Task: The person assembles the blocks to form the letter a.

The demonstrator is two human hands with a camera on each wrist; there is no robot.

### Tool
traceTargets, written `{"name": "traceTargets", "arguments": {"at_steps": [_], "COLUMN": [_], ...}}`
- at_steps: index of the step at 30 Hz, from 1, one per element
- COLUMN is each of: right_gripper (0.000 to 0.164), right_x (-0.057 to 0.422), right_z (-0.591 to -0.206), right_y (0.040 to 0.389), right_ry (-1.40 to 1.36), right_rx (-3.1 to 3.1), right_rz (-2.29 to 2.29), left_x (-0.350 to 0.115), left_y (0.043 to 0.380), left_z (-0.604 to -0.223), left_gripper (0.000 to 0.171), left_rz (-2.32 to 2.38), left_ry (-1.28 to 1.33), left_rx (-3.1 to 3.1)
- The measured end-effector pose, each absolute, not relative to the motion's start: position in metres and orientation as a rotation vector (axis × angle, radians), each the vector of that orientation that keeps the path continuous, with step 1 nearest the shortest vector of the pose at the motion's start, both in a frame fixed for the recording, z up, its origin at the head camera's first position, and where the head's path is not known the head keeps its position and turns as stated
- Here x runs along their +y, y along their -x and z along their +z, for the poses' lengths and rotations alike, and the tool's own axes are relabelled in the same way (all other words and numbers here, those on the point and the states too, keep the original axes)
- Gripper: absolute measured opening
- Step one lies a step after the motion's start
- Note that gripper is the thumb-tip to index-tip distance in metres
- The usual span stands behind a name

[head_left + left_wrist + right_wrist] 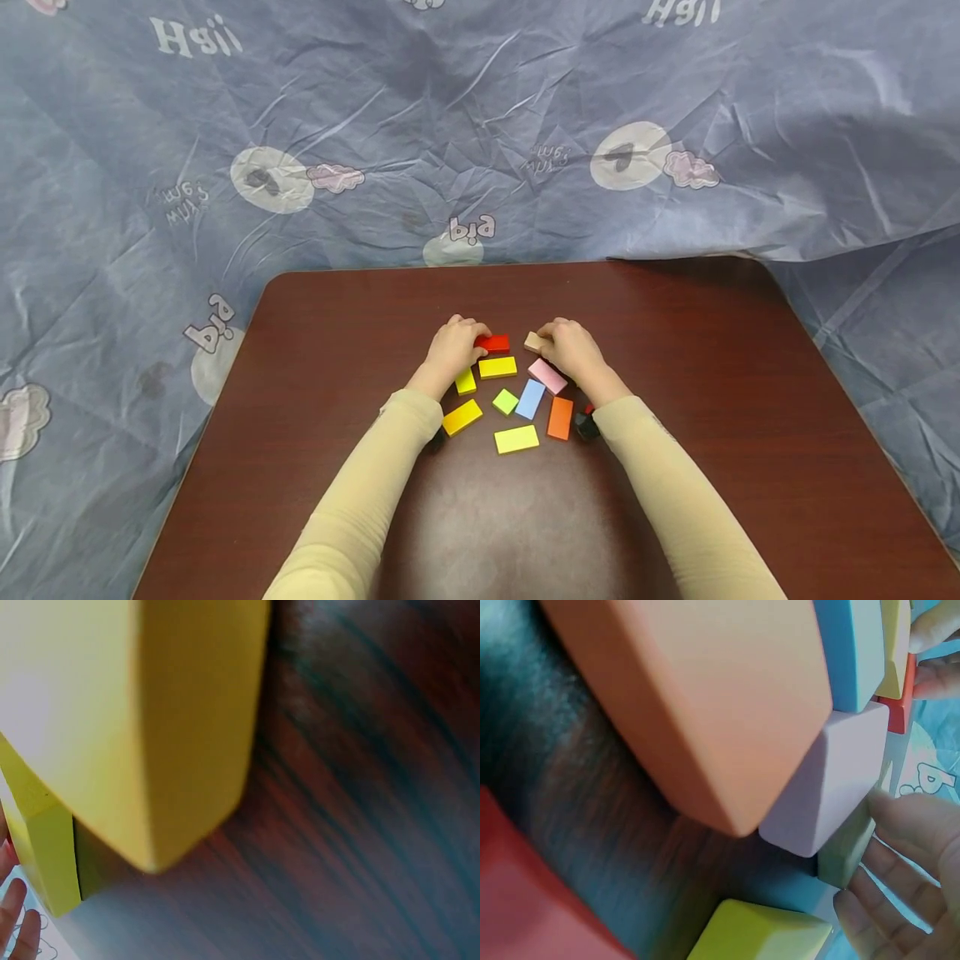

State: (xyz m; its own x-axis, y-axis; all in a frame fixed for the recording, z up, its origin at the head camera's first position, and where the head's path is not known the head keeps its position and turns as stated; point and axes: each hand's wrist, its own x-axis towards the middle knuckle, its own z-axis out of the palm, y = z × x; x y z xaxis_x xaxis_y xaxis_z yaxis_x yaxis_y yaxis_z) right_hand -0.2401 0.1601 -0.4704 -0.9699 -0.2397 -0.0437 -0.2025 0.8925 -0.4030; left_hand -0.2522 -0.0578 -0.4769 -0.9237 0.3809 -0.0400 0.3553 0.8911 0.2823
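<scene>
My left hand [452, 347] pinches the left end of a red block [497, 343], which lies at the far side of a cluster of coloured blocks. To its right, my right hand [574, 350] holds a beige block [534, 342] between thumb and fingers. The right wrist view shows that beige block [845, 851] beyond a pink block [829, 780], the thumb on its upper edge. A yellow block [498, 367] lies just nearer than the red one. Under the left wrist is another yellow block [466, 382].
Between the forearms lie a small green block [506, 402], a blue block [531, 399], an orange block [560, 417], a pale yellow block [517, 439] and a deeper yellow block [462, 417]. The dark wooden table [337, 333] meets a hanging grey-blue cloth [420, 167] at the back.
</scene>
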Motion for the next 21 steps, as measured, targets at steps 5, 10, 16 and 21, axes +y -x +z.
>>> {"name": "traceTargets", "arguments": {"at_steps": [5, 10, 16, 21], "right_gripper": [0.027, 0.027, 0.027, 0.026], "right_x": [0.157, 0.156, 0.154, 0.152], "right_z": [-0.470, -0.472, -0.476, -0.477], "right_y": [0.243, 0.245, 0.246, 0.246], "right_ry": [0.428, 0.447, 0.478, 0.469], "right_rx": [3.041, 3.048, 3.041, 3.044], "right_rz": [-0.563, -0.606, -0.655, -0.663], "left_x": [-0.057, -0.053, -0.049, -0.046], "left_y": [0.254, 0.256, 0.256, 0.257], "left_z": [-0.478, -0.479, -0.480, -0.479], "left_gripper": [0.033, 0.033, 0.033, 0.033], "left_rz": [0.462, 0.495, 0.503, 0.494], "left_ry": [-0.533, -0.501, -0.487, -0.493], "left_rx": [2.945, 2.925, 2.941, 2.945]}}
